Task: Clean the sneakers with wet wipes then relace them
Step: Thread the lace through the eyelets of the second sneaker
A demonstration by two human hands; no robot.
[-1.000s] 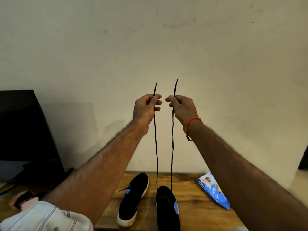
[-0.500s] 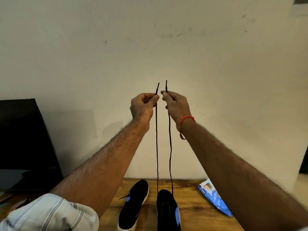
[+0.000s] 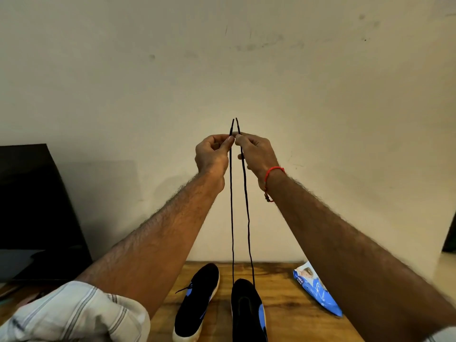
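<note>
From the head camera, both arms reach up and forward in front of a pale wall (image 3: 320, 95). The left hand (image 3: 212, 154) pinches one end of a black shoelace (image 3: 232, 218) between thumb and forefinger, and the right hand (image 3: 256, 154) pinches the other end the same way; the two hands are almost touching at the fingertips, with the lace tips sticking up just above them, close together. Both strands hang taut and nearly parallel down to the right sneaker (image 3: 248, 312), a black shoe with a blue patch on its side, standing on the wooden table (image 3: 283, 304). Just beside it on the left lies the left sneaker (image 3: 197, 302), black with a white sole, its toe angled toward the wall and a short lace end poking out. A blue pack of wet wipes (image 3: 315, 294) lies on the table to the right, partly hidden behind the right forearm. A red thread bracelet (image 3: 272, 172) circles the right wrist, and a striped rolled sleeve (image 3: 74, 314) covers the left upper arm. A dark panel (image 3: 32, 206) stands at the left.
</note>
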